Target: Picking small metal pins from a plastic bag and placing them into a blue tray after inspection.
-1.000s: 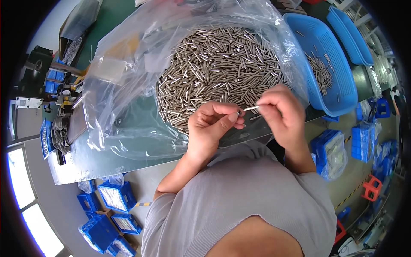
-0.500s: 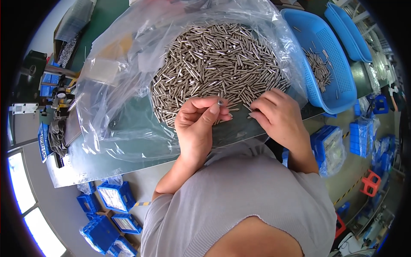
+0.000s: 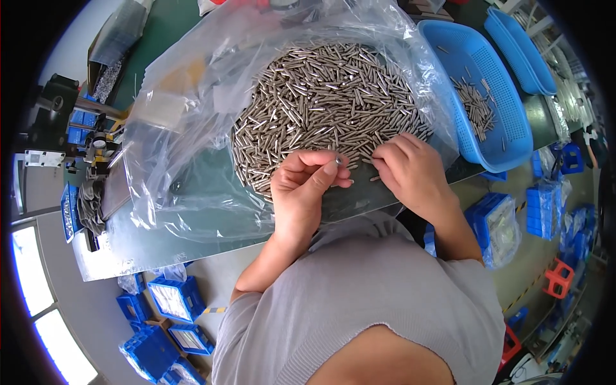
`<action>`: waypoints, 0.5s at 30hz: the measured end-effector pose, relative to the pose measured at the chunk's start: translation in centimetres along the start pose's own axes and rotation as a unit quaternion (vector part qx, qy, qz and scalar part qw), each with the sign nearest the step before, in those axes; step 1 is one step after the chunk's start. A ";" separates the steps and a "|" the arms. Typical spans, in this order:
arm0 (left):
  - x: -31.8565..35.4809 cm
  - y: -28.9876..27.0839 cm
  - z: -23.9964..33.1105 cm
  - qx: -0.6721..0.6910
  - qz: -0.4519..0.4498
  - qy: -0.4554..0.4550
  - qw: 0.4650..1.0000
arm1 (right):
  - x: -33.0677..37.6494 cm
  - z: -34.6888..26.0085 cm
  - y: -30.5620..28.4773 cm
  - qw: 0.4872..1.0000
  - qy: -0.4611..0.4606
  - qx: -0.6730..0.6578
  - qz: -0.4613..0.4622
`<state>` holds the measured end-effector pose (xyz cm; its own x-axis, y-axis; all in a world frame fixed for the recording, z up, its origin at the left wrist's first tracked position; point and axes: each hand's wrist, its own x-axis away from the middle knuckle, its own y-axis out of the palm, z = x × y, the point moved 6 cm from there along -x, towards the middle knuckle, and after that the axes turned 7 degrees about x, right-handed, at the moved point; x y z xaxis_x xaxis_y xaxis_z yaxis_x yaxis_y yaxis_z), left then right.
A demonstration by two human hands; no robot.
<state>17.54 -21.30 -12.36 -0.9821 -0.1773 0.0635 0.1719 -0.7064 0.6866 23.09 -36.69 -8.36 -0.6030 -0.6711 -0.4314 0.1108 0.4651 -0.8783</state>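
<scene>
A wide heap of small metal pins, silvery brown and pointed, lies on a clear plastic sheet on the green table. At the heap's near edge my left hand is closed, thumb and forefinger pinching a metal pin whose round end faces up. Just right of it, my right hand has its fingers drawn together at the heap's lower right edge. Whatever its fingertips hold is too small to make out. A loose pin lies just below those fingertips.
To the right stands a blue perforated basket with some pins in it, and another blue basket is beyond it. Crumpled clear plastic spreads left of the heap. Metal equipment stands at far left. Blue crates sit on the floor.
The view has shifted slightly. My left hand keeps its pinch on the pin, a little nearer to my right hand. My right fingertips have lifted slightly and drawn closer together.
</scene>
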 end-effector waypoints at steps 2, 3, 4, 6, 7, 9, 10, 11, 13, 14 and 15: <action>0.0 0.2 -0.3 -0.009 -0.014 -0.020 1.000 | -0.1 0.1 -0.9 0.998 0.008 -0.066 0.006; 0.0 0.2 -0.3 -0.010 -0.015 -0.020 1.000 | -0.2 0.2 -1.5 0.991 0.016 -0.132 0.010; 0.0 0.5 -0.4 -0.032 -0.029 -0.027 0.999 | -0.4 0.1 -1.8 0.991 0.019 -0.132 0.012; 0.1 0.8 -0.6 -0.054 -0.045 -0.037 0.997 | -0.7 -0.7 -2.4 0.992 -0.024 -0.121 0.012; 0.3 0.9 -0.7 -0.069 -0.044 -0.039 0.996 | -0.7 -0.7 -2.5 0.992 -0.022 -0.121 0.013; 0.4 1.0 -0.8 -0.085 -0.044 -0.043 0.994 | -0.6 -1.3 -2.3 0.991 -0.052 -0.125 -0.020; 0.4 1.1 -0.8 -0.098 -0.043 -0.043 0.993 | -0.6 -1.3 -2.4 0.991 -0.051 -0.125 -0.020; 0.5 1.2 -0.9 -0.110 -0.043 -0.043 0.992 | -0.5 -1.4 -2.4 0.992 -0.056 -0.107 -0.023; 0.8 1.4 -0.9 -0.133 -0.038 -0.044 0.989 | -0.5 -1.6 -2.6 0.994 -0.060 -0.090 -0.027; 0.9 1.3 -0.9 -0.156 -0.033 -0.044 0.986 | -0.6 -1.9 -2.8 0.995 -0.071 -0.061 -0.046; 1.0 1.1 -0.9 -0.157 -0.032 -0.045 0.986 | -0.7 -2.1 -2.7 0.994 -0.082 -0.033 -0.066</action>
<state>16.80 -22.91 -12.21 -0.9921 -0.0737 0.1011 0.1107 -0.8940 0.4342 21.53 -36.25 -5.28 -0.4719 -0.8108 -0.3464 -0.0164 0.4009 -0.9160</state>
